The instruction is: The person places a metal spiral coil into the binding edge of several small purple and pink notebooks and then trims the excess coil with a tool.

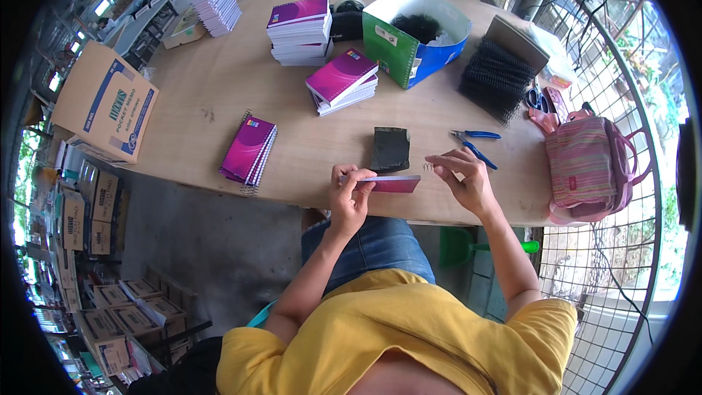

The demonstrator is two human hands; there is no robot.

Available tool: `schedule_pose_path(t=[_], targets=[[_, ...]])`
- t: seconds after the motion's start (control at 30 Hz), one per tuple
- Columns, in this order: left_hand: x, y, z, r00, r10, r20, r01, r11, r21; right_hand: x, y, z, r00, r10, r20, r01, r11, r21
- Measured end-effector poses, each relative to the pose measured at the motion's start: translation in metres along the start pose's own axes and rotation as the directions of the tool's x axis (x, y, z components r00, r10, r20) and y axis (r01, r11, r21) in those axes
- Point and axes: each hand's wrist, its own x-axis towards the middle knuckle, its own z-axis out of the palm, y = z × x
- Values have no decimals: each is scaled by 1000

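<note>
My left hand [352, 194] grips the left end of a thin purple notepad [391, 183] held edge-on near the front edge of the wooden table [197, 95]. My right hand [464, 175] pinches the end of a thin black wire spiral [430, 165] just above the notepad's right end. A black square pad [390, 148] lies flat right behind the notepad. Blue-handled pliers [475, 143] lie beside my right hand.
Bound purple notepads [250, 151] lie at the left, with more stacks [341, 79] [300, 29] behind. A green and blue box [409, 36], a heap of black spirals [496, 77], a striped bag [581, 168] and scissors [536, 99] are at right. Cardboard boxes [102, 106] stand at left.
</note>
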Motion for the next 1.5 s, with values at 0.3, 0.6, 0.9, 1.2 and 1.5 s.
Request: schedule_pose_path(t=[0.3, 0.6, 0.9, 1.2, 1.5], targets=[[0, -1, -1, 1000, -9, 10, 9, 1000, 12, 4, -3, -1, 978, 50, 201, -94, 971, 219], [0, 0, 0, 1000, 24, 3, -24, 999, 39, 2, 4, -3, 979, -79, 189, 32, 970, 242], [-2, -4, -1, 999, 2, -46, -2, 1000, 4, 6, 7, 2, 977, -117, 178, 85, 980, 181], [-4, -9, -2, 1000, -8, -15, 9, 999, 42, 11, 9, 2, 973, -129, 191, 91, 977, 193], [1, -3, 2, 994, -86, -66, 89, 995, 52, 14, 11, 2, 949, -253, 186, 239, 966, 95]])
